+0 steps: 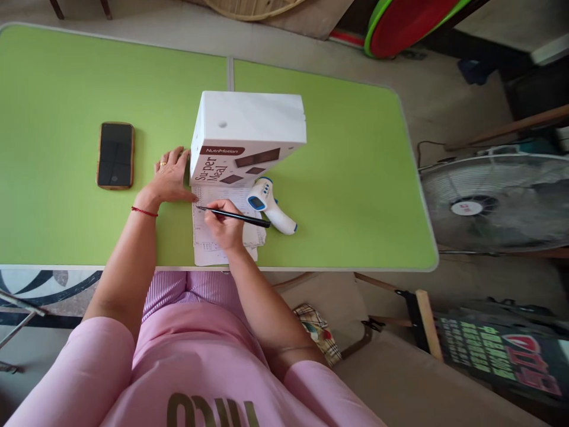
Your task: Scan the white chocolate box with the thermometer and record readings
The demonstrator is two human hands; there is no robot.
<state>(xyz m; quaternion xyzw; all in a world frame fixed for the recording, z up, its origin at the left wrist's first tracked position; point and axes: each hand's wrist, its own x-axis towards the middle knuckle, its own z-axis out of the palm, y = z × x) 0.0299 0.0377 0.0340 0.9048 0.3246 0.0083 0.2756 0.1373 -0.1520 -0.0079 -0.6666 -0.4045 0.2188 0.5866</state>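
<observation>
I watched the right hand [224, 225] pinch a black pen [242, 217] between thumb and fingers, its tip on a printed paper sheet [205, 234] just in front of a white NutriMotion Super Meal box [246, 136]; the left hand [169, 178] lay with fingers [175, 160] spread, one touching the sheet's edge.

Your box [246, 139] reads "NutriMotion" on a dark red band, with "Super Meal" in large dark letters running up its face. The sheet [208, 237] under your pen [233, 216] has small printed rows, too small to read. Your shirt [208, 409] has gold letters, upside down and cut off. The sign [498, 356] at lower right has green and red lettering, too blurred to read.
</observation>
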